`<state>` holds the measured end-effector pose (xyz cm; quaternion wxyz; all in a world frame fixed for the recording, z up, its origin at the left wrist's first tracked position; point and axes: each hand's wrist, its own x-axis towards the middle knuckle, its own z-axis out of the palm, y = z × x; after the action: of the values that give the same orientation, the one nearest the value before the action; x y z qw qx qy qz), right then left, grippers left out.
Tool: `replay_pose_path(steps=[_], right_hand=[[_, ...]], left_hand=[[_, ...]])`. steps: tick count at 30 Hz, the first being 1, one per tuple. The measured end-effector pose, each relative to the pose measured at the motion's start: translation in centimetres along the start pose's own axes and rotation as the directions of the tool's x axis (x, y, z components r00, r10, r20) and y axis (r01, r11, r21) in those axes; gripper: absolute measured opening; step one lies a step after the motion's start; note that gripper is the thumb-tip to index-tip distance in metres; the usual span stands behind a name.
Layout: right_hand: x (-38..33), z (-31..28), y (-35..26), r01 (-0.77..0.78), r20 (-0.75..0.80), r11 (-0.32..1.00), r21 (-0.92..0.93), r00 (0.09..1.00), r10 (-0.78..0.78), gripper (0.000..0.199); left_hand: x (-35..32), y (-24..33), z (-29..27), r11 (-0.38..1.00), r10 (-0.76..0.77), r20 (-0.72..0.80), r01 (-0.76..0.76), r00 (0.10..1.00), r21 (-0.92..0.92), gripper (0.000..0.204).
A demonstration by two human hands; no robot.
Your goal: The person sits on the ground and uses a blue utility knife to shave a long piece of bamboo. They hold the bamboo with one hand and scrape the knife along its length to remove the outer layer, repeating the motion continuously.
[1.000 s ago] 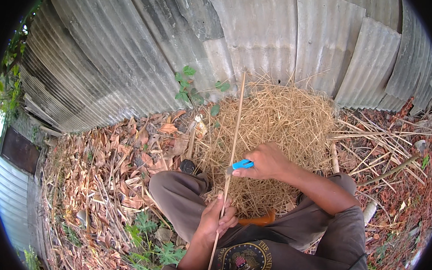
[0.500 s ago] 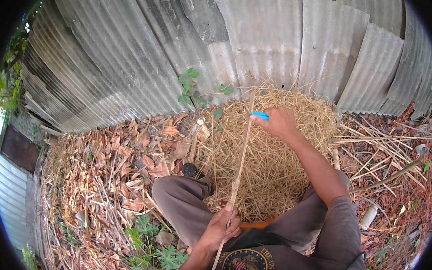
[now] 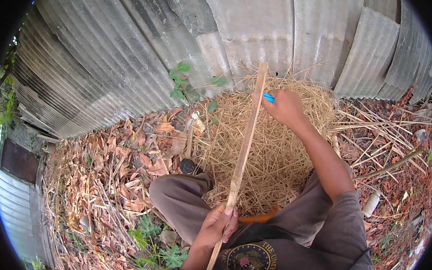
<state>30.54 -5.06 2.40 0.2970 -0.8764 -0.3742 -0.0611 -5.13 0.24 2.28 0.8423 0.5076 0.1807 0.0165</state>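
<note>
A long, flat strip of pale wood or bamboo (image 3: pixel 245 144) slants up from my lap, its far end close to the metal wall. Low on the strip, my left hand (image 3: pixel 215 225) is closed around it, near my shirt front. My right hand (image 3: pixel 286 108) grips a small blue-handled tool (image 3: pixel 268 97) against the strip near its far end. Any blade on the tool is hidden, so its exact kind does not show. Under the strip, between my bent legs, lies a heap of straw-coloured shavings (image 3: pixel 279 153).
Corrugated metal sheets (image 3: pixel 267 31) form a wall close ahead. Dry leaves (image 3: pixel 124 174) cover the ground to the left. On the right are loose thin sticks (image 3: pixel 374 130) and a pale cylindrical thing (image 3: pixel 371 204). A leafy green plant (image 3: pixel 178 85) stands against the wall.
The strip's far end has moved up and right, and more of its flat face shows. My right hand has risen with it, the blue-handled tool still in it. My left hand keeps its hold.
</note>
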Motion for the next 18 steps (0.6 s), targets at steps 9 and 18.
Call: replay_pose_path(steps=[9, 18], right_hand=[[-9.8, -2.0, -3.8, 0.374, 0.15, 0.92, 0.119, 0.909, -0.389, 0.066], [-10.1, -0.9, -3.3, 0.482, 0.108, 0.876, -0.023, 0.872, -0.477, 0.069]], left_hand=[[2.1, 1.4, 0.8, 0.919, 0.138, -0.105, -0.087, 0.985, 0.385, 0.026], [1.5, 0.8, 2.8, 0.784, 0.259, -0.102, -0.147, 0.961, 0.603, 0.025]])
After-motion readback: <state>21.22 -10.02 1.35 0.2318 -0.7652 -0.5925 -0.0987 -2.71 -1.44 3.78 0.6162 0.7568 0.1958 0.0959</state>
